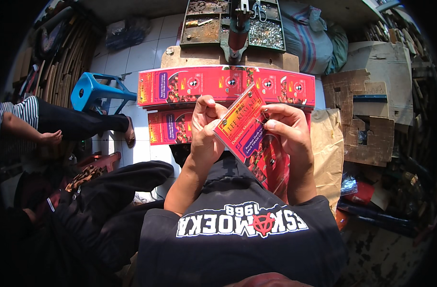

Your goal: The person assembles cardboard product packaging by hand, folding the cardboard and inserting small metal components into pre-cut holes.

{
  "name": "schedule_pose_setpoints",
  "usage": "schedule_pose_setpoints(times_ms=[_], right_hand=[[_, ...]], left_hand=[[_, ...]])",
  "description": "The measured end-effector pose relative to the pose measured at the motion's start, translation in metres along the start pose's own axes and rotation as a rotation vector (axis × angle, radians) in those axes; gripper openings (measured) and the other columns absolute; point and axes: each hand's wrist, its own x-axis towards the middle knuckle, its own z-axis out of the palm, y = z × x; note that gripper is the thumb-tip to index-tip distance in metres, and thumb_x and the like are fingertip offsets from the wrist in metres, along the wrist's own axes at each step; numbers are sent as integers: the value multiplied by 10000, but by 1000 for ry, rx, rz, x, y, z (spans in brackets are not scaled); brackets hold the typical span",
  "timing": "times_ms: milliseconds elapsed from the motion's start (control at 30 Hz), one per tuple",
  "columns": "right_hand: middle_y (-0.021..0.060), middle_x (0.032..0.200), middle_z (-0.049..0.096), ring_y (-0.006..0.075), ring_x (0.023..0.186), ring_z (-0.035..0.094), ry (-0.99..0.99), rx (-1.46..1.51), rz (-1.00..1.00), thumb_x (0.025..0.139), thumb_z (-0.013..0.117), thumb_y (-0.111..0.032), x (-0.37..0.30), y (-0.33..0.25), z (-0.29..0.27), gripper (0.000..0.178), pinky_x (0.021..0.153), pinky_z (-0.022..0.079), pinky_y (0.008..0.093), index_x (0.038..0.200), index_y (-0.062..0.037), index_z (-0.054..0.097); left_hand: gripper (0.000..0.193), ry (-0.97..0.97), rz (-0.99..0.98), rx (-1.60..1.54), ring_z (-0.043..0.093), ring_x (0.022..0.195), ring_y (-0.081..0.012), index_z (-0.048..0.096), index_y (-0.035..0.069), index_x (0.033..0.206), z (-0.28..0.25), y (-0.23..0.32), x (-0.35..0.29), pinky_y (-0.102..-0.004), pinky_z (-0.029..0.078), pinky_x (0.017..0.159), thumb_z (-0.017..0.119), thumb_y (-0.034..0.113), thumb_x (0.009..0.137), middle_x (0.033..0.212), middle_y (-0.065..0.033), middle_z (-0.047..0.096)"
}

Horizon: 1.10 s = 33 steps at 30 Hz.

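Note:
A long red printed banner point(251, 152) with a glossy, clear-looking surface is held tilted in front of my chest, its lower end hanging towards my lap. My left hand point(206, 128) grips its left edge, thumb and forefinger bent near the corner, where a small round metal eyelet point(224, 122) shows. At the opposite edge, my right hand point(291, 128) is closed on the banner. Between its thumb and forefinger is something small and dark, too small to name. Beyond my hands, similar red banners point(206, 87) lie stacked across a wooden board point(180, 58).
A dark upright hand press point(238, 36) stands beyond the stack, beside a compartment tray point(266, 34) of small metal pieces with scissors point(259, 13). To the left are a blue stool point(91, 91) and other people's legs point(84, 117). Brown paper point(327, 158) and cardboard point(345, 105) lie right.

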Motion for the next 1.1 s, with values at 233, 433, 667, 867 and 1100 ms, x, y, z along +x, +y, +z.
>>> schedule_pose_setpoints(times_ms=[233, 433, 667, 867, 1100], right_hand=[[84, 950, 692, 99, 835, 644, 8, -23, -14, 825, 682, 1, -1, -5, -8, 318, 760, 517, 227, 1138, 42, 647], [74, 924, 698, 90, 832, 646, 129, -86, -103, 823, 680, 6, -3, -7, -21, 336, 746, 517, 216, 1155, 37, 643], [93, 987, 705, 105, 877, 651, 228, -177, -179, 828, 668, 47, -12, -11, -13, 339, 806, 512, 231, 1166, 47, 638], [94, 1055, 682, 106, 936, 637, 228, -312, -232, 840, 658, 80, -21, -12, 1, 338, 830, 500, 224, 1176, 57, 628], [74, 1035, 668, 96, 906, 629, 174, -340, -227, 842, 649, 91, -23, -8, 12, 326, 797, 496, 222, 1165, 45, 637]], left_hand=[[303, 175, -303, -421, 643, 866, -172, 482, 120, 1053, 2, -6, -1, -352, 584, 810, 648, 38, 814, 899, -15, 596], [109, 116, -308, 595, 636, 809, -121, 590, 24, 995, -3, -10, -9, -279, 546, 734, 618, 76, 903, 865, -66, 644], [339, -34, -311, 534, 637, 919, -195, 527, -45, 1211, -24, -1, -19, -329, 510, 860, 477, 210, 993, 1016, -150, 653], [476, -26, -102, 524, 580, 1092, -182, 428, -60, 1346, 27, 6, -14, -334, 453, 967, 589, 172, 962, 1184, -150, 606], [386, 93, -57, 521, 593, 1097, -176, 488, -58, 1286, 29, -3, -12, -316, 479, 943, 595, 100, 951, 1201, -158, 617]])
